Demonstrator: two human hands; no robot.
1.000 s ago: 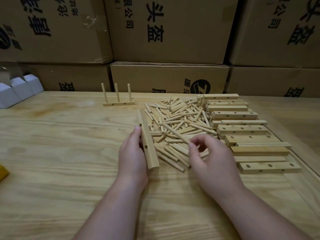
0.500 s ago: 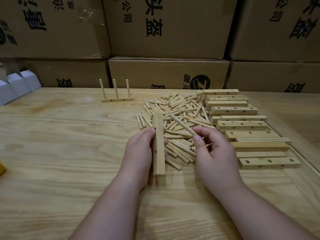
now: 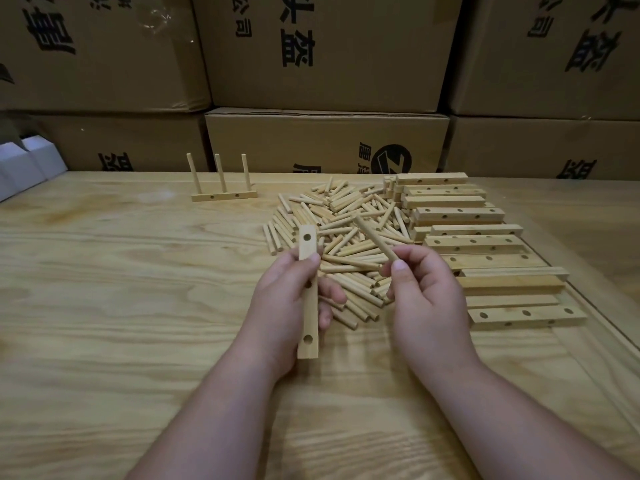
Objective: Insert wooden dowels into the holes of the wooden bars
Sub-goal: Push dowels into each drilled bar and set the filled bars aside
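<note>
Left hand [image 3: 289,299] grips a wooden bar [image 3: 308,292] around its middle, thumb and fingers curled round it; bar's long axis runs away from the person, near end toward the body, far end over the edge of the dowel pile [image 3: 341,244]; holed face turned up toward the camera, one hole open near the far end, one near the near end, the middle one mostly covered by the fingers. Right hand [image 3: 424,299] pinches a single dowel [image 3: 375,239] at its lower end between thumb and fingertips; dowel tilted, free tip pointing up and to the left, toward the bar's far end; dowel and bar apart, not touching. Key relation: the free far hole lies left of the dowel tip and somewhat lower; the right hand is the nearer one to bring it across, the left serving as the fixture; judged next move calls for turning the dowel until its axis stands square to the holed face, then seating the tip. Risk, as judgement: entering at a slant may jam the dowel. One finished bar [image 3: 224,195] with three upright dowels stands at the far left of the table [image 3: 104,306]; stack of empty bars [image 3: 485,244] to the right of the pile; cardboard boxes [image 3: 325,50] behind; most of the task appears to remain.
</note>
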